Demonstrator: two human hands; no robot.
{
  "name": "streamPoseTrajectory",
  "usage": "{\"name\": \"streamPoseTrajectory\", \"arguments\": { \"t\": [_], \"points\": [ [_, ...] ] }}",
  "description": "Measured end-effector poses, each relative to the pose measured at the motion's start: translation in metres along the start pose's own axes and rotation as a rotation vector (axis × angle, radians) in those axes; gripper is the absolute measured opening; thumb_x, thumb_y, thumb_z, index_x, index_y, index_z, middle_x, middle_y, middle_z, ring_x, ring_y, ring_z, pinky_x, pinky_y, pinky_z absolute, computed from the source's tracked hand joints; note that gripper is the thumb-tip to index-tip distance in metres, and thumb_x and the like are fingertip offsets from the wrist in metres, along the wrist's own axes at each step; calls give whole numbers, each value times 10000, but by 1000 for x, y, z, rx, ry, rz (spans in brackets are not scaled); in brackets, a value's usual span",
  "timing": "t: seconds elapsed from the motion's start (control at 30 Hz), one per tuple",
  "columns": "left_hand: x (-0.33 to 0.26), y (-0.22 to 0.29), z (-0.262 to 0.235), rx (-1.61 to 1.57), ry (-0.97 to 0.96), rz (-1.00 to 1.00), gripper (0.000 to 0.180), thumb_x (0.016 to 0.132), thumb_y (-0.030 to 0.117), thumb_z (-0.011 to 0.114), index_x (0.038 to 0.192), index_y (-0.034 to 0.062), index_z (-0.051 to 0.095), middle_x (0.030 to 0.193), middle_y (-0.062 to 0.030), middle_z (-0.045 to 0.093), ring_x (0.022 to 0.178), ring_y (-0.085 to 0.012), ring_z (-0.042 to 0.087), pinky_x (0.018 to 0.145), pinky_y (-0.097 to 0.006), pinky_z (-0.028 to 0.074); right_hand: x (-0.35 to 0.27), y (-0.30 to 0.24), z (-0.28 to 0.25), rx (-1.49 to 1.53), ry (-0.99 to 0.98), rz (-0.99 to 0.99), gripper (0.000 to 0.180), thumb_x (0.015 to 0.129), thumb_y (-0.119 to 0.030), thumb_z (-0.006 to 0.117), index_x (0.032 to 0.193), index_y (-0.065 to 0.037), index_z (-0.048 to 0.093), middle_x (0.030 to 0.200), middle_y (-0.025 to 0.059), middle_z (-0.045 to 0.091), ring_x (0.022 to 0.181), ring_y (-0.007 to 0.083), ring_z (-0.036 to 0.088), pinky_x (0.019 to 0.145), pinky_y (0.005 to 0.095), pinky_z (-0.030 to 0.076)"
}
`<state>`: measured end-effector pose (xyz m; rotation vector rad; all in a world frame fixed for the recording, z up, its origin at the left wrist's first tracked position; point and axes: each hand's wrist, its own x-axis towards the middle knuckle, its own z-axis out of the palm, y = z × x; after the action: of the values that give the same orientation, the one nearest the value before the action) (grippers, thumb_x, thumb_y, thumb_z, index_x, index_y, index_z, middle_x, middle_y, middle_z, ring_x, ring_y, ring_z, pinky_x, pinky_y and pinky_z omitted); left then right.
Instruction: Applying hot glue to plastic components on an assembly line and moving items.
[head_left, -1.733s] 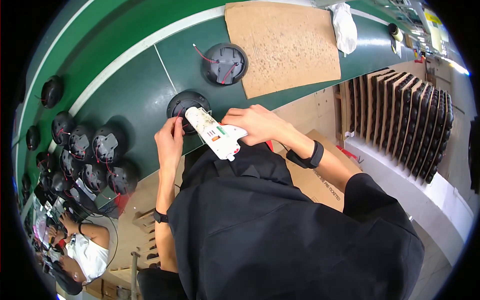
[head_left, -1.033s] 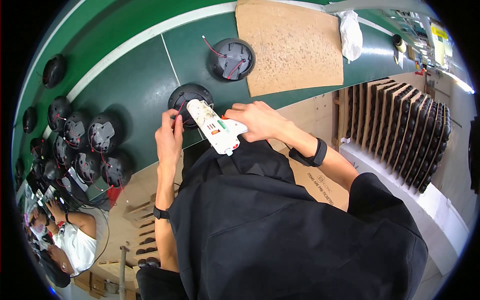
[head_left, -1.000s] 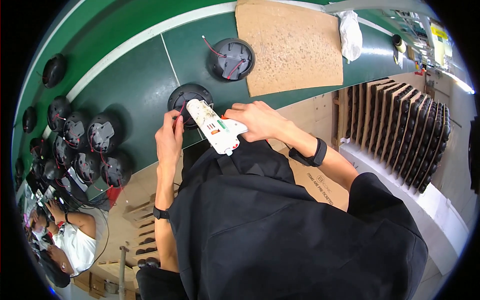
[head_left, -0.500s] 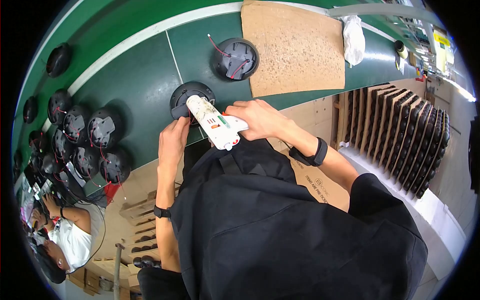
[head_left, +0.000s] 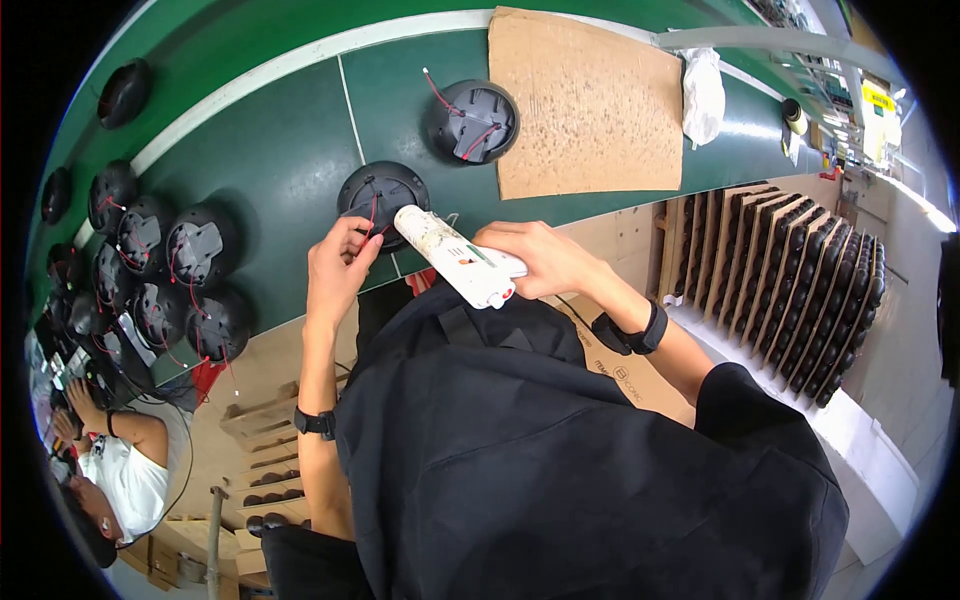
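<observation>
My right hand [head_left: 535,258] grips a white glue gun [head_left: 458,259], its nozzle aimed at a round black part with red wires [head_left: 380,197] on the green conveyor belt [head_left: 270,150]. My left hand [head_left: 338,268] pinches a red wire at the near edge of that part. A second round black part with red wires [head_left: 472,120] lies farther back on the belt, beside a cardboard sheet [head_left: 590,100].
Several more black round parts [head_left: 160,270] are bunched at the left of the belt. Another person in a white top [head_left: 115,470] works at the lower left. Dark trays stand on edge in a rack [head_left: 790,270] at the right. A white bag [head_left: 703,95] lies past the cardboard.
The view has shifted slightly, so the belt and parts sit a little higher and to the right in the picture. Both hands stay at the same black part with the glue gun.
</observation>
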<state>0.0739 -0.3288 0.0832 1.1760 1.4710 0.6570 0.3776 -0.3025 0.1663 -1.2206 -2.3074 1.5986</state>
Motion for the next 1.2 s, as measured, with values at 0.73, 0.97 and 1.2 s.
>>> {"name": "streamPoseTrajectory", "arguments": {
  "t": [0.73, 0.97, 1.2],
  "points": [
    [39, 15, 12, -214, -29, -15, 177, 943, 136, 711, 999, -31, 733, 803, -63, 704, 719, -105, 661, 668, -268, 566, 12, -14, 3, -129, -108, 32, 403, 683, -47, 670, 1083, -48, 619, 939, 129, 644, 864, 401, 648, 689, 461, 517],
    [37, 7, 8, -257, -45, -2, 165, 943, 121, 711, 1013, -26, 731, 811, -48, 704, 731, -98, 659, 679, -264, 562, 16, -10, 4, -145, -120, 12, 372, 691, -58, 668, 1060, -46, 622, 899, 140, 642, 828, 404, 639, 672, 464, 506],
    [23, 0, -21, -130, -102, -70, 150, 926, 93, 717, 1025, -19, 731, 851, -61, 722, 747, -102, 666, 693, -270, 558, 11, -9, -1, -169, -162, 28, 375, 687, -70, 677, 1057, -47, 626, 881, 144, 643, 824, 408, 637, 673, 465, 506]
  ]
}}
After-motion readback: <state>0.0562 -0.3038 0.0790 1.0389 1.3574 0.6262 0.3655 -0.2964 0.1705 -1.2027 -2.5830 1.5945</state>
